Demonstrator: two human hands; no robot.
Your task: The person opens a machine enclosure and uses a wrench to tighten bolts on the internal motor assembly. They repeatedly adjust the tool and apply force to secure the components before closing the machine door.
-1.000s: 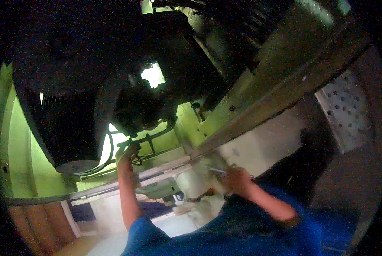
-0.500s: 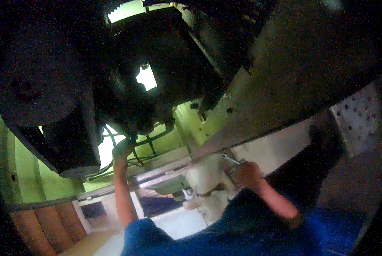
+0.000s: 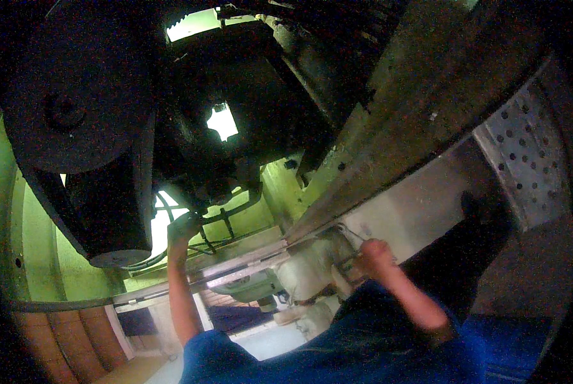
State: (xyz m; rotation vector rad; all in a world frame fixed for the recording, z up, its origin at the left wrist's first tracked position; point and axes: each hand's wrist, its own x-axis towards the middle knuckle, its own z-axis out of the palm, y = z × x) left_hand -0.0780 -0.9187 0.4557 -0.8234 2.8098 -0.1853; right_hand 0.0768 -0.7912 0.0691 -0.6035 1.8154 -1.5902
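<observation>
Your right hand (image 3: 377, 256) wraps its fingers around a slim metal tool (image 3: 352, 232), tip projecting beyond them, likely for reach; your left hand (image 3: 183, 228), its grip too dim to tell, meets dark hose (image 3: 242, 206) beside its fingers.

A: Identify the type of location.

B: Industrial work area, either a workshop or a factory hall (the view does not settle which).

A: State the visible indicators.

B: Heavy dark machinery (image 3: 85, 115) fills the upper left. A green-painted wall panel (image 3: 40, 272) curves beside and below it. Dark cabling (image 3: 242, 208) shows against the green surface. A long grimy beam (image 3: 421, 142) crosses diagonally; a perforated metal plate (image 3: 522, 171) is at right.
</observation>
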